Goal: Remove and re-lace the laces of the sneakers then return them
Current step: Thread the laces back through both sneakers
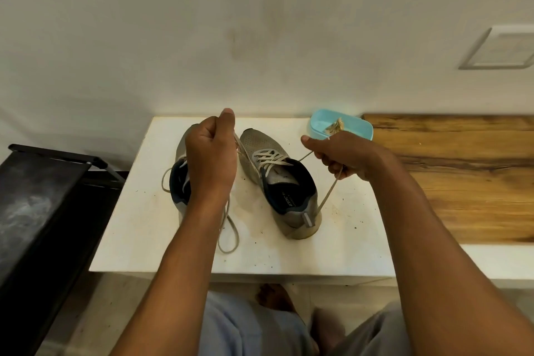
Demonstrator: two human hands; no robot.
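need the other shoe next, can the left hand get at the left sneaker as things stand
Probably yes: the left hand hovers right over the left sneaker, nothing between. But it is closed on a lace end, so it must let go first.

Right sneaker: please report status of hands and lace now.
Left hand and right hand each shut on a lace end. Right sneaker laced, upright on white table. Nothing blocking; blue bowl behind right hand.

I see matt grey perforated mesh cloth on the sneakers (254,150), with flat woven laces (270,159). My counter (346,228) is smooth white and speckled with grit, beside grained wood (462,182) and a glossy blue plastic dish (346,124).
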